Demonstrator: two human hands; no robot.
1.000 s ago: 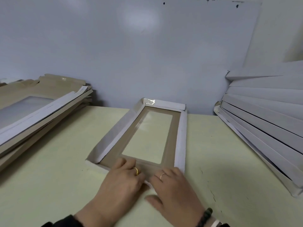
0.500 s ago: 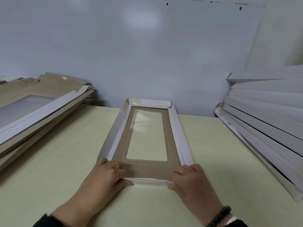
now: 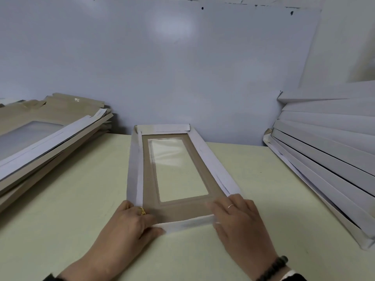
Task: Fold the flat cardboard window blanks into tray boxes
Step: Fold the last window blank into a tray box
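Both hands still pinch tray box, now skewed rightward.

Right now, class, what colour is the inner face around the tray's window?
Brown, plain kraft cardboard, framed by white folded walls; seen in the head view.

A pale yellow-green tabletop fills the lower part of the view and meets a plain, pale blue-grey wall behind it. A soft round patch of reflected light glows high on the wall. A few small dark marks dot the wall near its top edge. At the right, a lighter wall section angles inward.
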